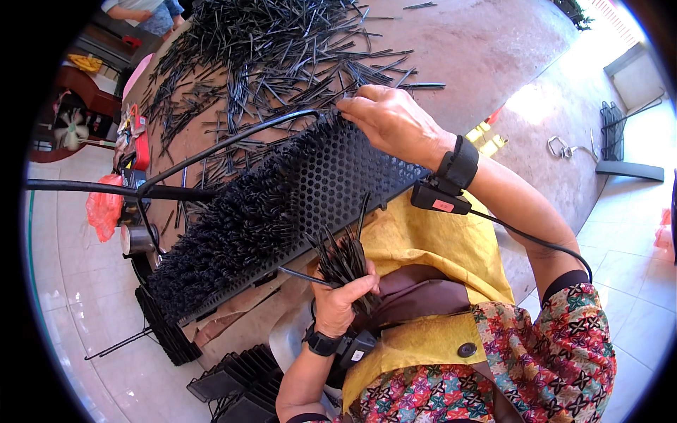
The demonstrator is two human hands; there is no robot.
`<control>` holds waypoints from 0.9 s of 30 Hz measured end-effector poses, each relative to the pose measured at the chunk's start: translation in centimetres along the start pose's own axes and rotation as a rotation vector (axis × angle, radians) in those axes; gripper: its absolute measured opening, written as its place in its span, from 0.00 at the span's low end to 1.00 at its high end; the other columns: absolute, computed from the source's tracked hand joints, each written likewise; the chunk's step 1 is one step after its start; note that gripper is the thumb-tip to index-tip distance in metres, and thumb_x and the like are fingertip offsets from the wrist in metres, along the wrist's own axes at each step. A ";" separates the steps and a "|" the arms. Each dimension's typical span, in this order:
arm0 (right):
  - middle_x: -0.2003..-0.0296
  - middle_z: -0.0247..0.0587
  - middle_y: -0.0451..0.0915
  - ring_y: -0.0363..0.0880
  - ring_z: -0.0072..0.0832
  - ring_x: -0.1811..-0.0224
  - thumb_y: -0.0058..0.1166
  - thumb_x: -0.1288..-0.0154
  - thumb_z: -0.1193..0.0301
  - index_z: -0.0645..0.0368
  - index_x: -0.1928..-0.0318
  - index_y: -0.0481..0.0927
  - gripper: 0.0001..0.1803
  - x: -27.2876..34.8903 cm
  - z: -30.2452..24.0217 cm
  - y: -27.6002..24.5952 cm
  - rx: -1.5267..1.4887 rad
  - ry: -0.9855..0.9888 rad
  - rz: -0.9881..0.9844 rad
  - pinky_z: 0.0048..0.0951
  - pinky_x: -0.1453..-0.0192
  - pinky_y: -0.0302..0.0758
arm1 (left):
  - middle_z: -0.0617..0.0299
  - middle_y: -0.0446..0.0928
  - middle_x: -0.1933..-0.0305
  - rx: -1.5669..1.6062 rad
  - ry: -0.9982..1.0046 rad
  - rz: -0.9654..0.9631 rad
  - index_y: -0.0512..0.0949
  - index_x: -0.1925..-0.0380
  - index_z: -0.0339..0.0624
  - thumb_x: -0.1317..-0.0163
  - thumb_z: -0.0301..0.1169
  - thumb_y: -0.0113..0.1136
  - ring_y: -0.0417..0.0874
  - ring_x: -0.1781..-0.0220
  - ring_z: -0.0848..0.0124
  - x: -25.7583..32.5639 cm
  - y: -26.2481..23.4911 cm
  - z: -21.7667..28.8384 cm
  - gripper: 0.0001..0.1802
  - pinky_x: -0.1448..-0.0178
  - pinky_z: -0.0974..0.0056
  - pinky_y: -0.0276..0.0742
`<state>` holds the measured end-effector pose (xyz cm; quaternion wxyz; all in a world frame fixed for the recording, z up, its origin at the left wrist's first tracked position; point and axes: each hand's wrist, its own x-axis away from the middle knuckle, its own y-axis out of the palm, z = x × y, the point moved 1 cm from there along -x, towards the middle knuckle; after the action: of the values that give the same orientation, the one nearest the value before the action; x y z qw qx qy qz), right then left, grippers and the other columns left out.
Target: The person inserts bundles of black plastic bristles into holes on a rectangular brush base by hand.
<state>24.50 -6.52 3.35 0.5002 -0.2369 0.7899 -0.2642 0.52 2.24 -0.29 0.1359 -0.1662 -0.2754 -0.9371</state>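
A black perforated panel (338, 166) lies slanted across the table edge, its round holes bare toward the right. Dense looped black strips (233, 222) fill its left part and run along its far edge. In my left hand (340, 303) is a bundle of thin black strips (342, 261), clasped upright just in front of the panel's near edge. My right hand (402, 120) is at the panel's far edge, thumb and fingers pinched together beside the last loops. Whatever lies between those fingertips is too hidden to make out.
Loose black strips (261, 42) are heaped on the table (465, 42) beyond the panel. A black metal rod frame (169, 189) reaches over the panel from the left. Yellow clips (486, 137) lie right of my hand. Black racks (240, 381) stand on the floor below.
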 end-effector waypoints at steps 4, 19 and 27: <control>0.76 0.51 0.75 0.76 0.44 0.73 0.53 0.44 0.74 0.66 0.64 0.76 0.08 0.6 -1.3 -0.6 -0.121 0.148 -0.008 0.37 0.70 0.73 | 0.60 0.75 0.72 0.019 0.010 0.020 0.72 0.62 0.35 0.54 0.21 0.61 0.77 0.74 0.72 0.1 0.3 0.1 0.17 0.68 0.67 0.76; 0.78 0.37 0.78 0.75 0.15 0.81 0.57 0.44 0.80 0.66 0.61 0.78 0.08 2.0 -4.7 -3.5 -0.252 0.318 0.320 0.19 0.79 0.71 | 0.56 0.73 0.71 -0.017 -0.067 0.000 0.64 0.44 0.40 0.55 0.16 0.57 0.75 0.75 0.66 0.2 0.3 -0.1 0.33 0.68 0.63 0.72; 0.73 0.47 0.76 0.76 0.42 0.73 0.57 0.48 0.82 0.66 0.62 0.75 0.11 -0.9 -2.7 0.1 -0.033 -0.043 0.271 0.35 0.69 0.73 | 0.57 0.75 0.70 0.018 -0.083 0.034 0.68 0.51 0.38 0.54 0.17 0.59 0.76 0.75 0.68 0.2 0.5 0.0 0.26 0.69 0.65 0.74</control>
<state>22.38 -5.34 4.88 0.5442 -0.1417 0.8080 -0.1759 0.51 1.80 0.05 0.1417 -0.2082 -0.2861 -0.9245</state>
